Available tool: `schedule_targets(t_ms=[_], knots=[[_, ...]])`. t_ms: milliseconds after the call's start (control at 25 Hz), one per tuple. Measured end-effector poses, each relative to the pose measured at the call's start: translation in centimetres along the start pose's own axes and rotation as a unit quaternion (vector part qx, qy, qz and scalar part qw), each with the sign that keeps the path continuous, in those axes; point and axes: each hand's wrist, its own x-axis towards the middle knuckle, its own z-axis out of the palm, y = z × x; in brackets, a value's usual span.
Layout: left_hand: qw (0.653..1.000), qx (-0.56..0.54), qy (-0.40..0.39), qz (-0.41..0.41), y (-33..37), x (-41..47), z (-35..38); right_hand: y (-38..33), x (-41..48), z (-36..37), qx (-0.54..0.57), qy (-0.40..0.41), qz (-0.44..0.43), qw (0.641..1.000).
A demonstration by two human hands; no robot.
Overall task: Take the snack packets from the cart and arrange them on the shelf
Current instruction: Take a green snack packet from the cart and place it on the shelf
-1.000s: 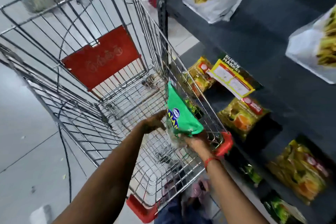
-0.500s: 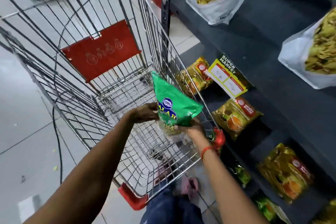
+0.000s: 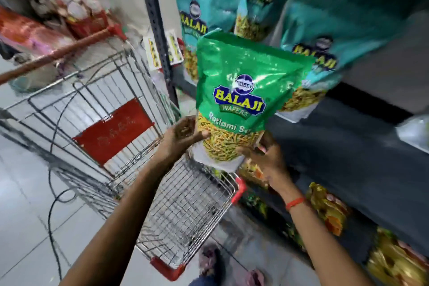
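Observation:
A green Balaji snack packet [image 3: 241,90] is held upright above the cart's right rim, close to the shelf. My left hand [image 3: 183,133] grips its lower left side and my right hand [image 3: 264,158] holds its bottom right corner. The wire shopping cart [image 3: 176,206] with red corners stands below and to the left; its basket looks empty. The dark shelf [image 3: 336,146] runs along the right, with several teal Balaji packets [image 3: 204,14] standing on it behind the green one.
Yellow snack packets [image 3: 329,209] lie on lower shelf levels at the right. A dark shelf upright [image 3: 155,18] stands beside the cart. A black cable [image 3: 52,213] crosses the tiled floor. More goods [image 3: 34,35] are piled beyond the cart handle.
Both hands have lifted the green packet up out of the cart and turned it upright, facing me, nearer the shelf. The view has swung upward to the teal packets.

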Motion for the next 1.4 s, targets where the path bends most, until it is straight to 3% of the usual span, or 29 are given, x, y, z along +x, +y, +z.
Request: schedule_targets(t_ms=[240, 560, 920, 1160, 1400], knots=[[0.993, 0.032, -0.072, 0.085, 6.1, 2.1, 11.0, -4.1, -3.2, -10.6, 0.115, 0.074, -0.037, 0.990], [0.967, 0.053, -0.228, 0.102, 5.6, 5.1, 26.8, -3.1, -8.9, -23.8, 0.168, 0.200, -0.031, 0.965], [0.964, 0.064, -0.238, 0.099, 4.0, 5.4, 38.4, -0.8, -11.8, -32.6, 0.133, 0.320, -0.003, 0.938], [0.966, 0.084, -0.219, 0.107, 3.4, 5.2, 40.9, 0.5, -10.3, -34.8, 0.114, 0.337, 0.010, 0.934], [0.945, 0.175, -0.264, 0.080, 1.8, 7.3, 40.9, 1.9, -11.1, -35.2, 0.076, 0.277, 0.053, 0.956]])
